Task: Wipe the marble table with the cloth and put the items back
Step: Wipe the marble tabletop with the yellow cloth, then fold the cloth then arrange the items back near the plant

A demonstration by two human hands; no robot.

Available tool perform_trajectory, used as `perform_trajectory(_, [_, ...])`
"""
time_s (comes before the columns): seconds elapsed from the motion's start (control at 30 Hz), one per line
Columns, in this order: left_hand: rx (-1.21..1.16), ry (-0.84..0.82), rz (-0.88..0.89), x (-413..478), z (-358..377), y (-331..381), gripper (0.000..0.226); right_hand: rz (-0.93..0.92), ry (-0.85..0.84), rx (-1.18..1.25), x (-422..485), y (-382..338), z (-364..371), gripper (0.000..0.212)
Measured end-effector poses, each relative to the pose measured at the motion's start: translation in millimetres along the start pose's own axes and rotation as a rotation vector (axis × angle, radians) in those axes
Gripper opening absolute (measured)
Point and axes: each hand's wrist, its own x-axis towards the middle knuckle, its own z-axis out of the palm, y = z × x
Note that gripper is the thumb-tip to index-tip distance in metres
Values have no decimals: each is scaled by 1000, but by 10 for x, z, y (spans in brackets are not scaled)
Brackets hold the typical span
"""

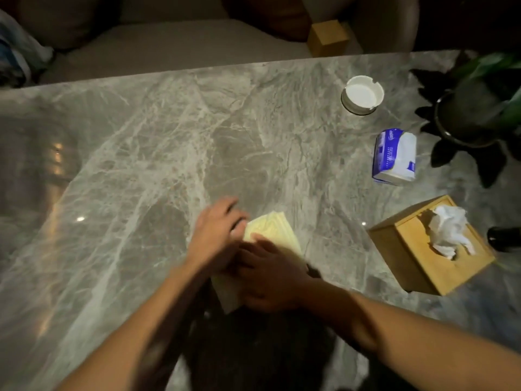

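A pale yellow folded cloth lies on the grey marble table near its front middle. My left hand rests on the cloth's left side, fingers spread and blurred. My right hand presses flat on the cloth's near part and hides much of it. At the right stand a white ashtray, a blue and white tissue pack and a wooden tissue box with a white tissue sticking out.
A dark potted plant fills the far right corner. A small black object sits at the right edge. Beyond the table's far edge are a sofa seat and a wooden block.
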Motion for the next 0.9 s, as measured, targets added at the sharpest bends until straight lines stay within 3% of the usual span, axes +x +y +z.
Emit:
perform_trajectory(0.1, [-54,-81,-23,-265,32,155,61,60,-18,197,-23,-92,-91,47])
perform_trajectory(0.17, [-71,-59,-90,-370,-22,143,62,191,145,234,-97,-108,-103,43])
perform_trajectory(0.27, [-30,-74,-202,-401,-177,125,50,556,373,293,-317,-24,-189,46])
perform_trajectory(0.37, [54,-174,-293,-416,-237,254,41,865,350,383,-551,47,-273,50])
perform_trajectory(0.5, [-43,-252,-385,-456,-217,344,38,793,106,365,-558,36,-414,36])
perform_trajectory(0.63, [-120,-274,-454,-589,-234,301,26,761,98,357,-378,116,-591,25])
perform_trajectory(0.9, [-257,-478,-450,-1199,-191,91,35,534,180,260,118,-172,-703,20])
